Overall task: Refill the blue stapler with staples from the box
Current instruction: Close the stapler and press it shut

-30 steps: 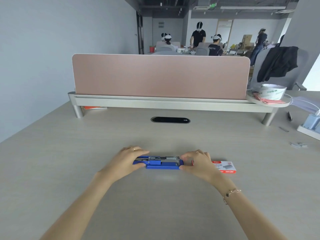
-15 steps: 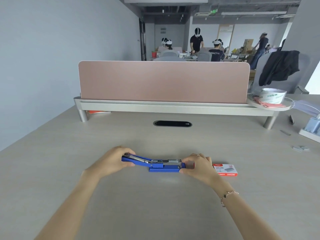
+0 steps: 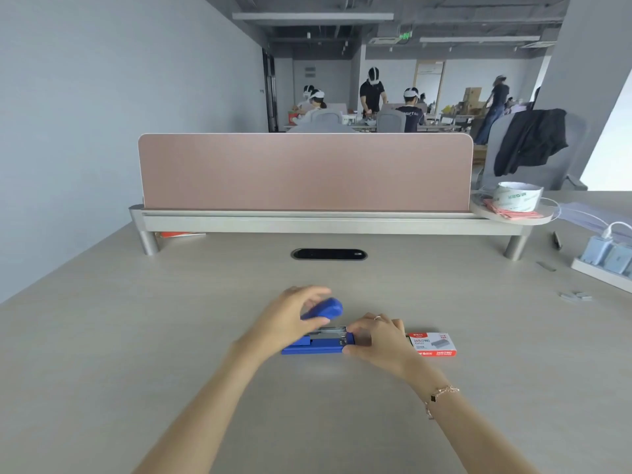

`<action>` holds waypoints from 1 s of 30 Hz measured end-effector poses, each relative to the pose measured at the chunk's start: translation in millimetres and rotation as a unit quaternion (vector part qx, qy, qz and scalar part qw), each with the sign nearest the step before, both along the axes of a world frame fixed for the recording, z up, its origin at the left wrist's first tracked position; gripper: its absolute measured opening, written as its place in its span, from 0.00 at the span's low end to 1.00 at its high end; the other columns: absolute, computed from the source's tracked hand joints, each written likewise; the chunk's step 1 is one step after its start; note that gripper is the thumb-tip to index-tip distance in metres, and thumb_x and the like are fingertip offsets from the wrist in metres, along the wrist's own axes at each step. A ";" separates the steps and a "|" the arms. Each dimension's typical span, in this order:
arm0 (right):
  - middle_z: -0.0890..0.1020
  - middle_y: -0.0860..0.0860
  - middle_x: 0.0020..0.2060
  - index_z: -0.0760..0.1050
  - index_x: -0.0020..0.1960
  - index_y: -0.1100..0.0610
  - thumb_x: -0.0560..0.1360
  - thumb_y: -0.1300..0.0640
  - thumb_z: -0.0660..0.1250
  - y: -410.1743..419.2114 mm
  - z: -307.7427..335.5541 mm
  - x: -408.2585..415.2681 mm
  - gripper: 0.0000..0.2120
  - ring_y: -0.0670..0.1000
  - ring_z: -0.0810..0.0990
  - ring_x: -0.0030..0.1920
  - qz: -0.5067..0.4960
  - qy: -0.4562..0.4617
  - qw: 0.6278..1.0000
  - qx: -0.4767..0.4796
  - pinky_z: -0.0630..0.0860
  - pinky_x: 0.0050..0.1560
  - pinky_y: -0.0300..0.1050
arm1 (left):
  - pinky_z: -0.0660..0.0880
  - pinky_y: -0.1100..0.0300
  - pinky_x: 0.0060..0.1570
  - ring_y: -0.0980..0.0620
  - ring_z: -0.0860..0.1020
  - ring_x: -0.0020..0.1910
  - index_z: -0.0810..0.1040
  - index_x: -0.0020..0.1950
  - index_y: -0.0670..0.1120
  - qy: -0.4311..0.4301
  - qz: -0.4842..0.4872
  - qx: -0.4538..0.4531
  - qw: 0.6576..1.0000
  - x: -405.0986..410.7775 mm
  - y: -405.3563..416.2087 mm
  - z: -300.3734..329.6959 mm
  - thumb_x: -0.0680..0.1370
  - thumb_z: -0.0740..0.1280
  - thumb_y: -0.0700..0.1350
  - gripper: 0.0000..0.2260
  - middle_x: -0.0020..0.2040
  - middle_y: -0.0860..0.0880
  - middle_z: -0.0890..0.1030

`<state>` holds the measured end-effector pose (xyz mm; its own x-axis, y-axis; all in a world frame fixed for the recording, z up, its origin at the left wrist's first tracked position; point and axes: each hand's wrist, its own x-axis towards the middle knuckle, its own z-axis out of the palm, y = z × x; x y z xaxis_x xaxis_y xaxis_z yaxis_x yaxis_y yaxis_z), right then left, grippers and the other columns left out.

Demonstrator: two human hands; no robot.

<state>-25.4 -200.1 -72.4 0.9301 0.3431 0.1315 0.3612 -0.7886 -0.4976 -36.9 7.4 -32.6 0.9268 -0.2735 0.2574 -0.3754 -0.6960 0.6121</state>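
Closing step, by the look: left hand [image 3: 290,319] gripping blue stapler [image 3: 313,347] top arm, raised; right hand [image 3: 379,340] pinning base to surface [image 3: 136,336]. Next: press arm shut. Staple box [image 3: 432,344] adjacent.

Staple box [image 3: 433,343] reads "24/6" — tape roll [image 3: 519,196] lettering green, too blurred to read

One stapler [image 3: 316,347], one staple box [image 3: 432,344]

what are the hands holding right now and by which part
Both hold the blue stapler: the left hand lifts its top cover; the right hand pins the base's right end.
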 end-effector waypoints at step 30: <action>0.79 0.49 0.43 0.74 0.53 0.54 0.76 0.49 0.62 3.5 1.5 6.9 0.11 0.50 0.70 0.50 0.044 -0.051 0.997 -0.042 0.58 0.54 0.42 | 0.68 0.73 0.41 0.73 0.73 0.40 0.75 0.64 0.56 0.086 0.019 0.041 0.995 1.8 23.6 -40.3 0.76 0.69 0.48 0.17 0.45 0.62 0.75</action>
<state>-18.5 -196.6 -70.8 0.8790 0.4369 0.1909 0.4764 -0.7883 -0.3894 -35.1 31.0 -72.9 0.9651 -0.2516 0.0724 -0.2429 -0.7573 0.6062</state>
